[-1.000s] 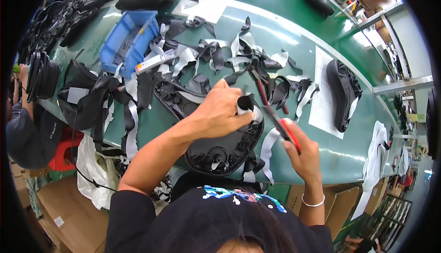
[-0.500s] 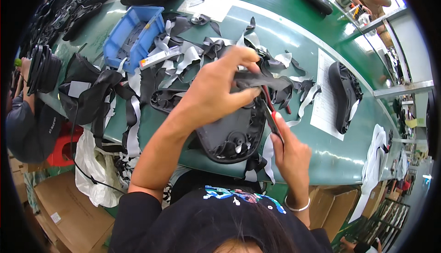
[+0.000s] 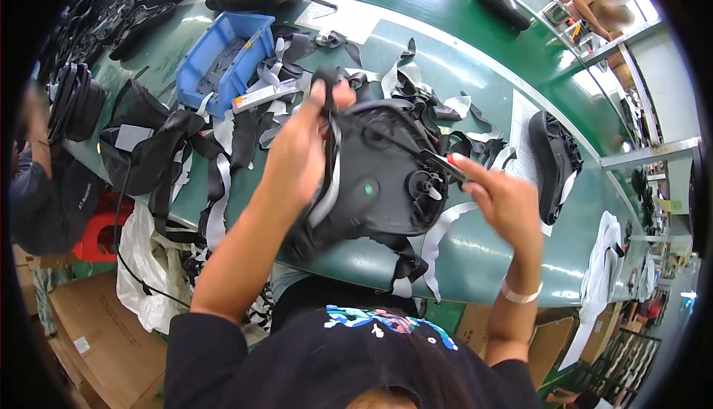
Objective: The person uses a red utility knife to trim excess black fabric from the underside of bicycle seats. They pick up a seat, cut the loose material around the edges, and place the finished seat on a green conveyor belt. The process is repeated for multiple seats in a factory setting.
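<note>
My left hand (image 3: 301, 145) grips the upper left edge of a large black moulded plastic shell (image 3: 379, 175) and holds it raised and tilted over the green table (image 3: 483, 246). My right hand (image 3: 499, 197) is closed on a thin dark tool (image 3: 444, 165) whose tip meets the shell's right side near a round boss. Grey and black straps (image 3: 434, 234) hang from the shell's lower edge. A small green dot shows near the shell's middle.
A blue bin (image 3: 223, 56) with black parts stands at the back left. Loose black and white straps (image 3: 416, 90) litter the table. Another black shell (image 3: 557, 160) lies at the right on white paper. Stacked black parts (image 3: 70, 105) and a seated person (image 3: 37, 179) are at the left.
The black shell has been lifted off the table and turned up toward me. My left hand rose with it; my right hand moved up to its right side with the tool.
</note>
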Demonstrator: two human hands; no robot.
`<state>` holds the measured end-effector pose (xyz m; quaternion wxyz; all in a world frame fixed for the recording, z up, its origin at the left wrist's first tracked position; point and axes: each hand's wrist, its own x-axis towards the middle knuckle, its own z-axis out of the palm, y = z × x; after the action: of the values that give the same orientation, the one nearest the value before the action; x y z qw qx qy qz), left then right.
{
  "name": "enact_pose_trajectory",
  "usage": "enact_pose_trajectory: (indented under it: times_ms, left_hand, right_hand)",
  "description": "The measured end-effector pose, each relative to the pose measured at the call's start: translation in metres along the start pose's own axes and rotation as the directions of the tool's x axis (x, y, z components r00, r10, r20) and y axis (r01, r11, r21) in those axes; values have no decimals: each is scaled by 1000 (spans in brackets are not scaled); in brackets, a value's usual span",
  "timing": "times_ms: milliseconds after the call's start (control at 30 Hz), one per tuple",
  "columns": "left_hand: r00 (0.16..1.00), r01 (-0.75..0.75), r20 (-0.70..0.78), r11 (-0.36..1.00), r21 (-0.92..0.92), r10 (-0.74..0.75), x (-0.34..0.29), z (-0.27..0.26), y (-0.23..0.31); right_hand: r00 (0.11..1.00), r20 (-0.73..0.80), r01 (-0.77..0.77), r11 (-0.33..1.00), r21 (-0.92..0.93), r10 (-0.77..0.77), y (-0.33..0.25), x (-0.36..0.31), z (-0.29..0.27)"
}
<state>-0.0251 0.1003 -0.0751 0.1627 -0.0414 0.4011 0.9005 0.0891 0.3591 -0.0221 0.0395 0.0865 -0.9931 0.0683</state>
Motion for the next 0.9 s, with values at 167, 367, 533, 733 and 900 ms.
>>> enact_pose_trajectory:
  times_ms: [167, 367, 533, 733, 900]
  left_hand:
    - [907, -245, 398, 939, 241, 135, -67, -12, 13]
    - [751, -523, 322, 817, -244, 577, -38, -34, 120]
    - [812, -283, 444, 410, 867, -379, 11, 4, 67]
    - [317, -430, 829, 710, 558, -460, 30, 44, -12]
    - [914, -265, 368, 940, 216, 173, 41, 72, -4]
  right_hand:
    - [926, 210, 330, 943, -49, -313, 0, 40, -16]
    - [971, 237, 70, 990, -123, -40, -20, -33, -15]
    - [974, 216, -35, 990, -140, 65, -46, -42, -22]
    - [975, 221, 27, 998, 61, -40, -13, -25, -23]
    - [978, 179, -99, 994, -49, 106, -35, -76, -9]
